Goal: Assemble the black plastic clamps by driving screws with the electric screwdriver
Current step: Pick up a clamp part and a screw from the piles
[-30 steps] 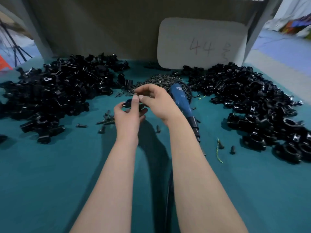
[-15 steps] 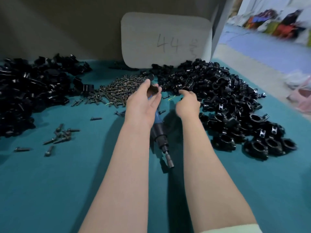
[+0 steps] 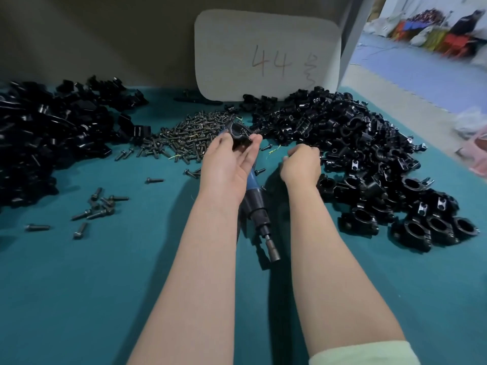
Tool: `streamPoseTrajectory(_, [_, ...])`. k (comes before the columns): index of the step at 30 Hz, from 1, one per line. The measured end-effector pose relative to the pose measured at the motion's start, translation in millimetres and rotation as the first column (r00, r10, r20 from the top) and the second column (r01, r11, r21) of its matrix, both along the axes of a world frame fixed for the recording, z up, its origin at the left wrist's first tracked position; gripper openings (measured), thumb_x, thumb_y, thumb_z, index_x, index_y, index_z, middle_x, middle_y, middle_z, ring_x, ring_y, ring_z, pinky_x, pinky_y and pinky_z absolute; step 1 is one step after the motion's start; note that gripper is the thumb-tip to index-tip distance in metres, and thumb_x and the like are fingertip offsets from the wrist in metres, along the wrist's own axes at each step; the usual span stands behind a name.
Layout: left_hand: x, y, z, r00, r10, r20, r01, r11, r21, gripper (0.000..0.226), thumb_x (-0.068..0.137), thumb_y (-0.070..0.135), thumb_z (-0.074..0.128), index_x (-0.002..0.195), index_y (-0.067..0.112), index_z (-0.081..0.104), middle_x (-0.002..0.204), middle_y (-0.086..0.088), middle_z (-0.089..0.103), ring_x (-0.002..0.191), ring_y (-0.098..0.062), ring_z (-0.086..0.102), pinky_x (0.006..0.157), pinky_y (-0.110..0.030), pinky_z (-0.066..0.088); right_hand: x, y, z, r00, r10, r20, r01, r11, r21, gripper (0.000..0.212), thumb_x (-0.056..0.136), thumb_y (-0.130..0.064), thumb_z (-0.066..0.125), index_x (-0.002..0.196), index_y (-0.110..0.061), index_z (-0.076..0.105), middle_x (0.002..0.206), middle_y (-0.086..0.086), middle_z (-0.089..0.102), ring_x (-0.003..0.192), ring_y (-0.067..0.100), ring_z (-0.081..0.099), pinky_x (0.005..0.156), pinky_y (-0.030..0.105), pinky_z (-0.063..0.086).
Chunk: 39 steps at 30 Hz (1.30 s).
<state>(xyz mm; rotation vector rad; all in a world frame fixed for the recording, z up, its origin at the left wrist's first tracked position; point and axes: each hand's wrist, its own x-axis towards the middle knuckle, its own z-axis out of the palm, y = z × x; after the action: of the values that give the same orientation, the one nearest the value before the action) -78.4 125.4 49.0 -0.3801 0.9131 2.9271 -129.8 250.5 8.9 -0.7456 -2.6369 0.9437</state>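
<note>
A teal surface [image 3: 79,299] carries black clamp parts in a ten o'clock heap [image 3: 52,133] and a two o'clock heap [image 3: 355,154], with a screw heap [image 3: 189,138] at twelve. The electric screwdriver [image 3: 257,206] lies at centre between the forearms. The left hand [image 3: 226,164] pinches one clamp [image 3: 238,139] between thumb and fingers. The right hand [image 3: 301,165] curls its fingers at the two o'clock heap's edge; whether they hold anything cannot be told.

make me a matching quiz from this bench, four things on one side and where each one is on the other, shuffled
Things:
1 electric screwdriver
2 screw pile
3 white card
4 clamp part

Places:
a held by the left hand
b propped against the back wall
c lying on the teal cloth, bit toward the wearer
d piled between the left heap and the right heap

Pairs: 1-c; 2-d; 3-b; 4-a
</note>
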Motion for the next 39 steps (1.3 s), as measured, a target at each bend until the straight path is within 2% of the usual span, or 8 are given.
streamPoseTrajectory(5, [13.3,-12.7,0.2,1.0,0.02,-0.019,-0.02,0.999,-0.028,0.018,0.101,0.019,0.049,0.106,0.002,0.055,0.097,-0.022,0.067,0.078,-0.022,0.071,0.063,-0.022,0.059,21.4,-17.2,13.3,0.954,-0.012,-0.301,-0.091,0.941,-0.326,0.016,0.099,-0.018,0.048,0.107,-0.014,0.061,0.106,0.005,0.064,0.086,0.014,0.053,0.076,0.03,0.045])
streamPoseTrajectory(10, [34.8,-39.0,-3.7,0.994,0.091,-0.057,-0.102,0.967,-0.233,0.008,0.1,0.019,0.05,0.105,0.015,0.055,0.088,-0.012,0.07,0.07,-0.015,0.071,0.066,-0.022,0.058,54.1,-50.1,50.0,0.826,-0.007,-0.563,-0.538,0.288,-0.792,0.009,0.094,-0.003,0.056,0.092,-0.002,0.064,0.087,0.008,0.063,0.072,0.011,0.067,0.081,0.024,0.057])
streamPoseTrajectory(15, [56.3,-67.0,-12.5,0.985,0.141,-0.097,-0.162,0.952,-0.258,0.015,0.1,0.014,0.05,0.114,0.013,0.056,0.095,-0.009,0.07,0.073,-0.013,0.072,0.072,-0.022,0.058,79.2,-92.3,50.9,0.783,0.193,-0.591,-0.614,0.09,-0.784,0.012,0.094,0.005,0.05,0.093,-0.002,0.06,0.088,0.011,0.066,0.077,0.016,0.07,0.072,0.015,0.055])
streamPoseTrajectory(18, [60.6,-76.9,-21.0,0.976,0.185,-0.116,-0.209,0.943,-0.258,0.01,0.101,0.013,0.048,0.107,0.012,0.057,0.092,-0.007,0.069,0.071,-0.011,0.07,0.068,-0.021,0.057,81.6,-115.3,41.2,0.795,0.26,-0.548,-0.599,0.197,-0.776,0.009,0.096,-0.005,0.053,0.094,-0.006,0.061,0.078,0.005,0.067,0.062,0.007,0.067,0.061,0.014,0.052])
streamPoseTrajectory(22, [58.2,-81.6,-35.4,0.951,0.291,-0.109,-0.309,0.848,-0.43,0.011,0.099,0.017,0.053,0.105,0.025,0.058,0.108,-0.007,0.066,0.091,-0.017,0.067,0.071,-0.02,0.054,73.6,-131.7,29.6,0.817,0.334,-0.469,-0.557,0.666,-0.496,0.015,0.091,-0.024,0.064,0.077,-0.017,0.064,0.065,-0.003,0.06,0.046,0.004,0.05,0.05,0.019,0.043])
streamPoseTrajectory(26, [56.1,-81.8,-38.2,0.931,0.333,-0.148,-0.361,0.794,-0.489,0.013,0.097,0.018,0.056,0.099,0.03,0.059,0.107,-0.007,0.066,0.092,-0.014,0.067,0.069,-0.016,0.053,70.7,-136.0,20.4,0.844,0.3,-0.443,-0.502,0.733,-0.459,0.022,0.089,-0.029,0.065,0.071,-0.022,0.055,0.071,-0.002,0.062,0.065,0.013,0.055,0.069,0.032,0.051])
streamPoseTrajectory(30, [53.6,-82.3,-39.1,0.917,0.341,-0.207,-0.396,0.715,-0.577,0.017,0.097,0.018,0.057,0.095,0.035,0.056,0.094,-0.004,0.066,0.083,-0.012,0.066,0.071,-0.023,0.053,69.0,-129.1,16.8,0.823,0.27,-0.499,-0.435,0.866,-0.248,0.014,0.092,-0.028,0.061,0.083,-0.021,0.053,0.071,-0.015,0.054,0.066,0.0,0.051,0.063,0.007,0.04])
streamPoseTrajectory(39, [48.7,-84.9,-38.1,0.931,0.347,-0.113,-0.36,0.823,-0.439,0.019,0.098,0.012,0.053,0.115,0.016,0.059,0.095,0.002,0.065,0.082,-0.007,0.066,0.07,-0.015,0.054,72.0,-135.4,11.7,0.743,0.448,-0.496,-0.659,0.616,-0.432,0.011,0.093,-0.017,0.059,0.095,-0.02,0.069,0.094,-0.006,0.07,0.097,0.012,0.065,0.092,0.029,0.051])
